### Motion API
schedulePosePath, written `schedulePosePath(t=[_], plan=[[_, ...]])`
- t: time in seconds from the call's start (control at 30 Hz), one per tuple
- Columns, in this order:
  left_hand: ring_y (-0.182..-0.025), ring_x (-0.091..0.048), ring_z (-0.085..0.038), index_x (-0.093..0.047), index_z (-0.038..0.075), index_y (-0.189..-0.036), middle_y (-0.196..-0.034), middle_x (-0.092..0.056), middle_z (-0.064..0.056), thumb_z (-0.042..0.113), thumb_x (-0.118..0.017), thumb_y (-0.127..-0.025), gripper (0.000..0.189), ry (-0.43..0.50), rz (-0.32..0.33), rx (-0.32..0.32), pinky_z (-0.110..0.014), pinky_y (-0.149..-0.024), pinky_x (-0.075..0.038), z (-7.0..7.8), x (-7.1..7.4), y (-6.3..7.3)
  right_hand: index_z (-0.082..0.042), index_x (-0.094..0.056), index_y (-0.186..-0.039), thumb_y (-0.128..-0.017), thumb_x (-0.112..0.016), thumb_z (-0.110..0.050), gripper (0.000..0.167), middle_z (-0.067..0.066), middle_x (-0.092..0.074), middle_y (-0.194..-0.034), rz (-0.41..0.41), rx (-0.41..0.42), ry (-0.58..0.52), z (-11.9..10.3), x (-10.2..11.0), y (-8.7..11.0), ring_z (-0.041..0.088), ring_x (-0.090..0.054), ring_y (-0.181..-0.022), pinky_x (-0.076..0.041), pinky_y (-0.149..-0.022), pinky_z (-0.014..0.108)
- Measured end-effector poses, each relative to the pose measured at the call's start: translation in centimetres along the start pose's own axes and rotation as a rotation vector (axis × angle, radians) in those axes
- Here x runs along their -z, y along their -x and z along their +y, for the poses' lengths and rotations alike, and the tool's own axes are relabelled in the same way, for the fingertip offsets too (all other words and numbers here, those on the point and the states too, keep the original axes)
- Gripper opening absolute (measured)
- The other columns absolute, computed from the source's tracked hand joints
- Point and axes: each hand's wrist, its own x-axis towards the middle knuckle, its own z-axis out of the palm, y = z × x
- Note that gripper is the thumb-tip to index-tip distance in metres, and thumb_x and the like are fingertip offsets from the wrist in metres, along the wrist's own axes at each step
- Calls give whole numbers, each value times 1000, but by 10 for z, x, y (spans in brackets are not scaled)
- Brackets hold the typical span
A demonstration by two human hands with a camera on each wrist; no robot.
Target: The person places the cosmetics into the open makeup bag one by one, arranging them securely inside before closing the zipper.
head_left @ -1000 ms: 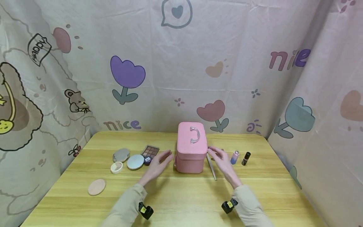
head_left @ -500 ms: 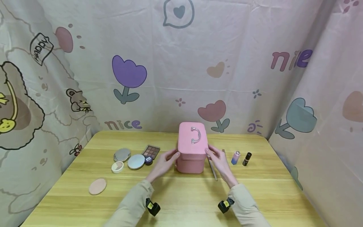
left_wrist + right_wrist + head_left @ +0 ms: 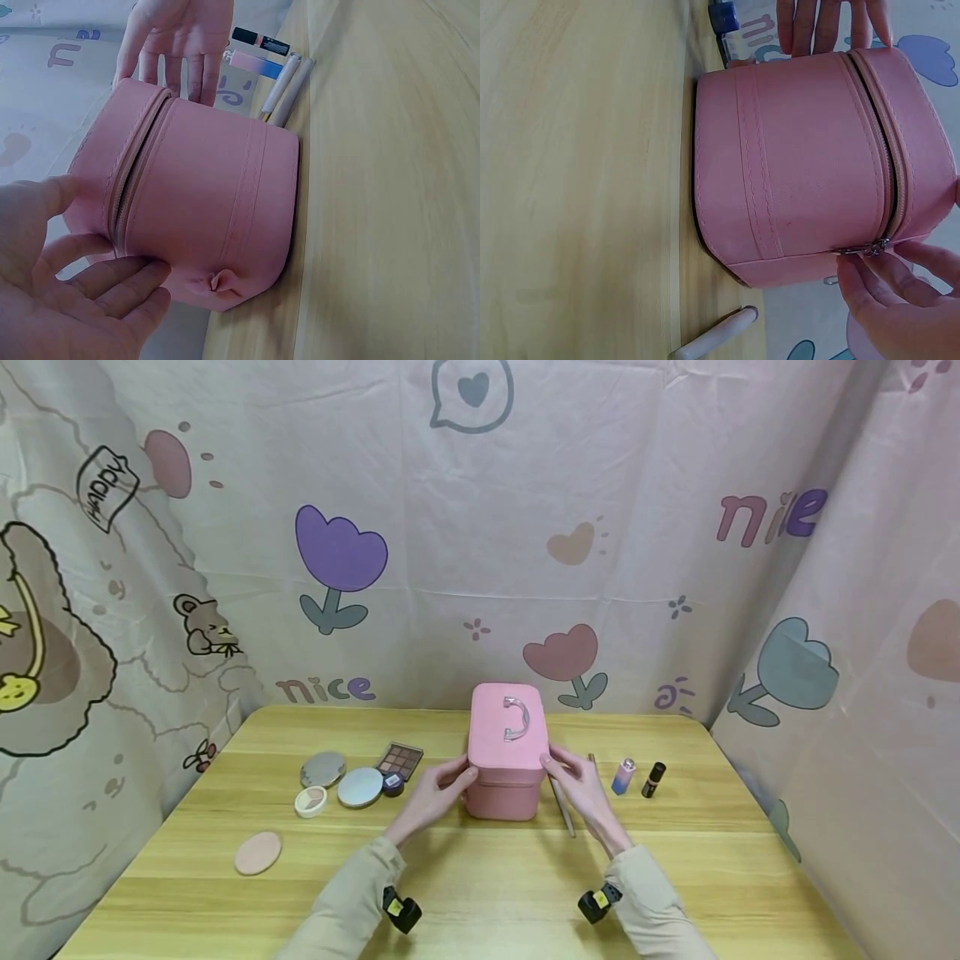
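A pink makeup case point(image 3: 498, 737) with a silver handle on its lid stands upright on the table, lid down. A zipper point(image 3: 889, 165) runs round it below the lid. My left hand point(image 3: 429, 797) holds the case's left front corner, thumb on the lid's front and fingers along the side, as the left wrist view shows. At the right front corner, my right hand point(image 3: 587, 787) has its thumb against the lid. Its fingertips touch the side by the metal zipper pull point(image 3: 862, 248) in the right wrist view.
Left of the case lie an eyeshadow palette point(image 3: 401, 760), a small dark jar point(image 3: 392, 784), round compacts point(image 3: 360, 787), a small white pot point(image 3: 311, 802) and a beige puff point(image 3: 258, 853). To the right are a brush-like stick point(image 3: 562, 810), a pink-blue tube point(image 3: 622, 777) and a black tube point(image 3: 653, 780).
Both hands have come inward from either side and now touch the case's front corners. Over the last half second they have hardly moved, and the case has shifted very slightly.
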Motion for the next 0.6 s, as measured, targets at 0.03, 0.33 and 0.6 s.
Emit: schedulePosePath(t=[0.03, 0.33, 0.6], plan=[[-128, -61, -35, -50, 1, -145, -146, -55, -20, 30, -60, -101, 54, 2, -2, 1, -45, -105, -53, 0, 0, 1, 3, -49, -145, -101, -60, -26, 54, 24, -50, -150, -1, -4, 5, -1, 0, 1, 39, -57, -132, -43, -115, 48], [-129, -60, -35, -48, -1, -146, -147, -53, -21, 27, -59, -101, 54, 10, -24, -10, -42, -106, -53, -1, 5, 10, 1, -50, -144, -99, -63, -29, 56, 24, -53, -147, 9, -25, 43, -1, -2, 7, 39, -57, -132, -41, -116, 51], [-130, -59, -37, -47, -2, -145, -147, -52, -22, 27, -59, -102, 54, 13, -42, -19, -44, -106, -52, -2, 9, 18, 3, -51, -143, -98, -64, -26, 54, 24, -54, -146, 2, -18, 40, -4, -4, 15, 40, -56, -132, -41, -116, 52]])
